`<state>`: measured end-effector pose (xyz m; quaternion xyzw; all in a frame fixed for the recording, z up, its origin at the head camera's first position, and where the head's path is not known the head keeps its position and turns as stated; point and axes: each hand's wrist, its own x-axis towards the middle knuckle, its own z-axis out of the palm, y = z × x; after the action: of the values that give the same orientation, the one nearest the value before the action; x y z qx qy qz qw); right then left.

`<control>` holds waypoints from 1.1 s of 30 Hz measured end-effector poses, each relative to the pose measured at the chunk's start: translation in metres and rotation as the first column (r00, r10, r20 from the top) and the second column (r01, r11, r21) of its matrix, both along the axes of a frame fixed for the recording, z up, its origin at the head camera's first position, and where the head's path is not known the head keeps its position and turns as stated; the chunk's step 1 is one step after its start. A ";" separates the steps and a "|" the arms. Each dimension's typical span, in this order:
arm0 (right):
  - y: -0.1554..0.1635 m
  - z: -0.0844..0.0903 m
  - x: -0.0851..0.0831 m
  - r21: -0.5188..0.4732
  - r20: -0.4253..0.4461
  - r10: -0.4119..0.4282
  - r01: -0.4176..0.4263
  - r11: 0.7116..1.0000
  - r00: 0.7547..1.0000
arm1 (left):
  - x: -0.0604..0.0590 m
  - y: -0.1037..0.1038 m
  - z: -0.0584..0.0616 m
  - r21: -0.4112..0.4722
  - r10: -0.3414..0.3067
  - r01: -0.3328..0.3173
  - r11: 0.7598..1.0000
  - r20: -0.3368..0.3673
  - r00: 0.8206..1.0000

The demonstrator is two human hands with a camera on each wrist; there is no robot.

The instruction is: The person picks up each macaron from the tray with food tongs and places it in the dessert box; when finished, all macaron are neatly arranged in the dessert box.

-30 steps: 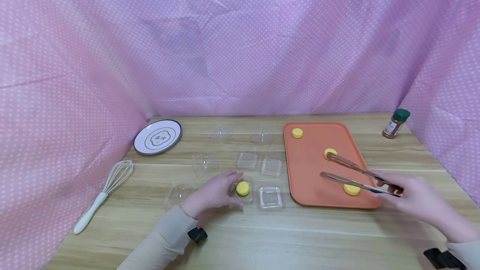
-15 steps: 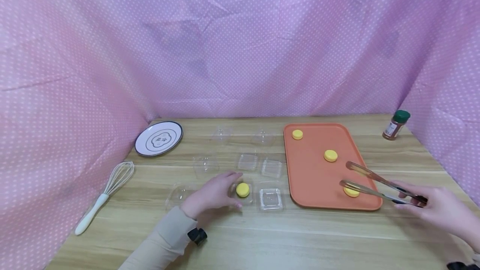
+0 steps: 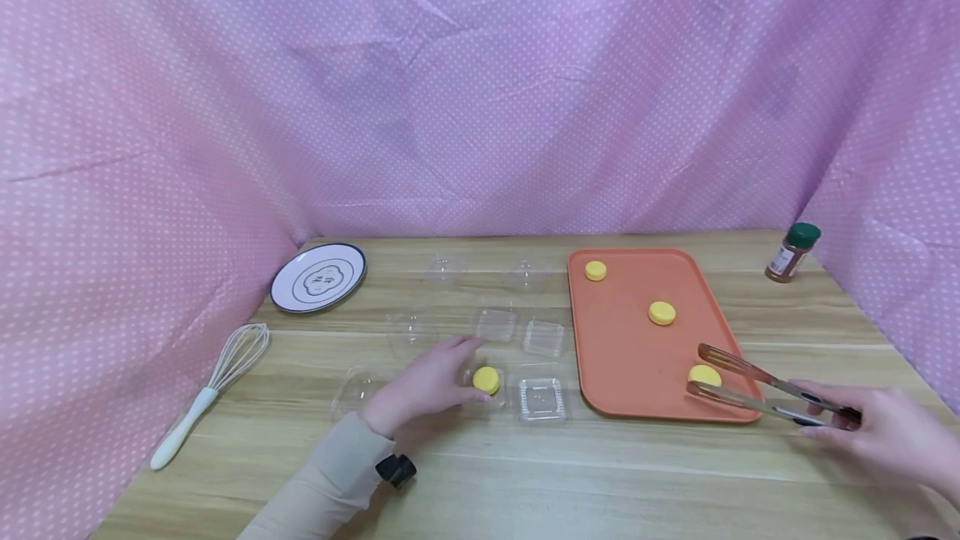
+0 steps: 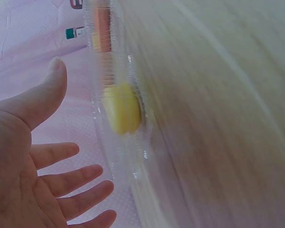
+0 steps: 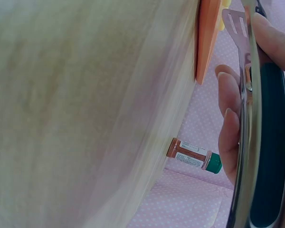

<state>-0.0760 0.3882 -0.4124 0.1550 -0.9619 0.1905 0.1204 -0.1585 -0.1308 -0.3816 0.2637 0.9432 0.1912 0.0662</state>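
Observation:
My left hand (image 3: pixel 427 386) lies flat on the wooden table, fingers straight, beside a clear plastic cup (image 3: pixel 489 390) that holds a round yellow cake (image 3: pixel 486 379). The left wrist view shows the open palm (image 4: pixel 33 156) close to that cake (image 4: pixel 121 108). My right hand (image 3: pixel 888 436) grips metal tongs (image 3: pixel 765 394) by their dark handle. The tong tips are parted at either side of the nearest yellow cake (image 3: pixel 703 373) on the orange tray (image 3: pixel 622 357). Two more yellow cakes (image 3: pixel 662 312) (image 3: pixel 596 271) lie farther back on the tray. In the right wrist view my fingers (image 5: pixel 232 137) wrap the tongs (image 5: pixel 256 142).
Several empty clear cups (image 3: pixel 542 397) and lids (image 3: pixel 496 323) stand left of the tray. A white plate (image 3: pixel 318 276) and a whisk (image 3: pixel 210 386) lie at the left. A spice bottle (image 3: pixel 792 252) stands at the back right. Pink dotted cloth walls in the table.
My right hand has drawn the tongs back toward the near right, from the middle cake to the nearest cake on the tray. The left hand has stayed by the filled cup.

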 end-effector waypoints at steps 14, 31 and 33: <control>0.001 -0.006 -0.002 -0.002 -0.020 0.037 -0.037 0.999 0.999 | -0.001 0.018 0.009 0.015 -0.042 0.043 0.999 -0.076 0.996; 0.002 -0.003 -0.003 0.012 -0.013 0.045 -0.045 0.999 0.999 | -0.002 0.043 0.012 -0.074 -0.136 0.129 0.989 -0.091 0.987; 0.002 -0.003 -0.003 0.016 -0.014 0.040 -0.039 0.999 0.999 | -0.002 0.046 0.011 -0.093 -0.145 0.138 0.986 -0.082 0.986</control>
<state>-0.0791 0.3899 -0.4157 0.1763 -0.9592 0.1842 0.1225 -0.1606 -0.0843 -0.3703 0.3351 0.9314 0.1330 0.0491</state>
